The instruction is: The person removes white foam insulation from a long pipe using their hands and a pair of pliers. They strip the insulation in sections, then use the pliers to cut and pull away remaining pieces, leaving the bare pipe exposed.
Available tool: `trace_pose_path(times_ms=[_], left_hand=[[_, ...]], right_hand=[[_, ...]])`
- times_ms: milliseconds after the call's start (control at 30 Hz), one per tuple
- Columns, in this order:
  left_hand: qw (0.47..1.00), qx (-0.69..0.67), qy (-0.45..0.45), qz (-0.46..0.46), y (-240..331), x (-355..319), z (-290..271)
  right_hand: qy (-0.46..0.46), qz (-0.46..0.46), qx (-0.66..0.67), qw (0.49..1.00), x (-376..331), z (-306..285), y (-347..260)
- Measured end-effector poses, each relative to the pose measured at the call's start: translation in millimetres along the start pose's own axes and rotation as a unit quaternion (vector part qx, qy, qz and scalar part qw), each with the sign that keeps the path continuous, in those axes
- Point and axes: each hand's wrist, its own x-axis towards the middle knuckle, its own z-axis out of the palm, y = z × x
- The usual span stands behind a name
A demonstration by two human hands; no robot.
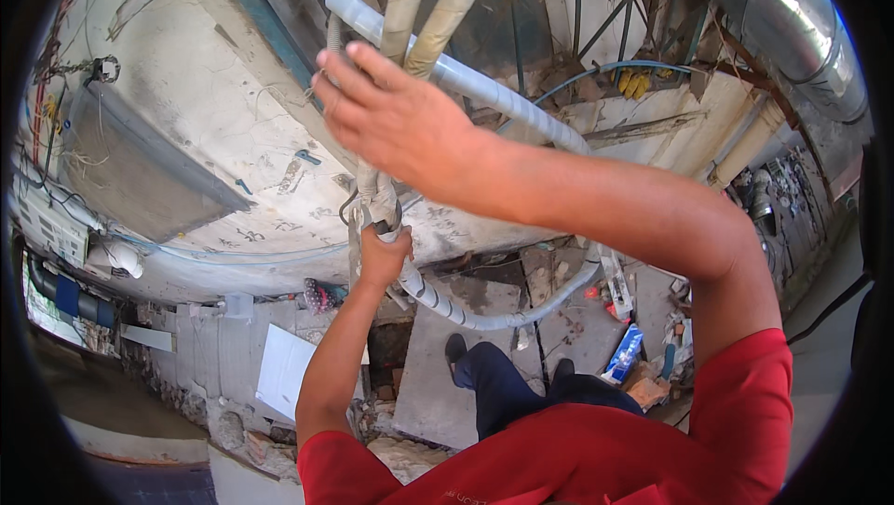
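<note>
My left hand (pixel 386 252) is wrapped round a bundle of taped pipes (pixel 377 193) low against the wall. Above it, my right hand (pixel 396 119) reaches across from the right with its fingers stretched out, over the upper part of the bundle; its palm side and thumb are hidden. Two beige taped pipes (pixel 456 7) rise past the right hand toward the top. Behind them a white spiral-wrapped pipe (pixel 494 91) slants down to the right. From below my left hand, a white taped hose (pixel 484 321) curves off to the right.
A stained white wall (pixel 298 151) stands in front of me. Metal ducting (pixel 792 12) hangs at the upper right, and yellow gloves (pixel 634 84) lie on a ledge. Around my feet are concrete slabs (pixel 438 384), a white board (pixel 284 370), a blue packet (pixel 622 353) and rubble.
</note>
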Motion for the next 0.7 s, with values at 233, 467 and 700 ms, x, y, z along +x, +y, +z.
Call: trace_pose_path(times_ms=[233, 467, 700], left_hand=[[0.992, 0.111, 0.052, 0.022, 31, -11, 3], [0.987, 0.11, 0.098, 0.056, 24, 16, 23], [0.96, 0.213, 0.177, 0.045, -42, -24, 20]], right_hand=[[-0.148, -0.087, 0.006, 0.985, 12, 4, 109], [-0.26, 0.013, -0.018, 0.965, -40, 2, 119], [-0.198, -0.06, -0.016, 0.978, 1, 1, 94]])
